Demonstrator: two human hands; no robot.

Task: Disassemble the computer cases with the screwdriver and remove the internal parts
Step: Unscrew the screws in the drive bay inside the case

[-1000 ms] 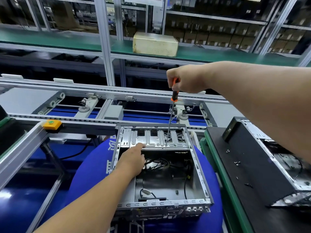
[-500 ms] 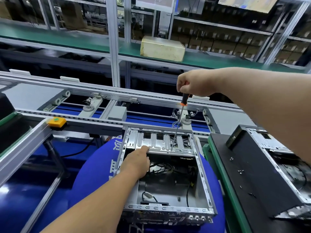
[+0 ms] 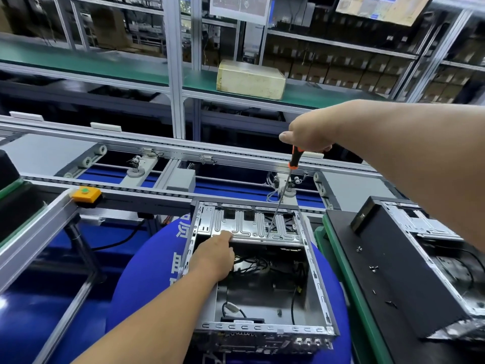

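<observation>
1. Centrally, the open computer case [image 3: 262, 282], a box of bare grey sheet metal with slotted rims, rests on a round blue cushion [image 3: 147, 279] printed with white characters.
2. Across the case's far end lies a ribbed metal drive bracket [image 3: 252, 227], pressed with rounded channels; black cables [image 3: 252, 264] coil in the cavity beneath it.
3. Screwdriver [image 3: 282, 190]: orange-and-black handle, slim bright steel shaft, tilted, its tip on the bracket's right part.
4. Right hand [image 3: 309, 132], clenched round the handle from above.
5. Left hand [image 3: 215, 256], fingers curled over the bracket's near edge, gripping it.
6. To the right, a second computer case [image 3: 430, 258] with a matte black panel lies on a black-topped bench [image 3: 349, 258] edged in green; small loose screws [image 3: 372, 268] are scattered on the panel.
7. Behind, an aluminium conveyor frame [image 3: 157, 148] with white rollers, and an orange button box [image 3: 85, 194] with a green cap.
8. Farther back, a green-topped shelf [image 3: 105, 67] carries a yellowed rectangular block [image 3: 250, 78].
</observation>
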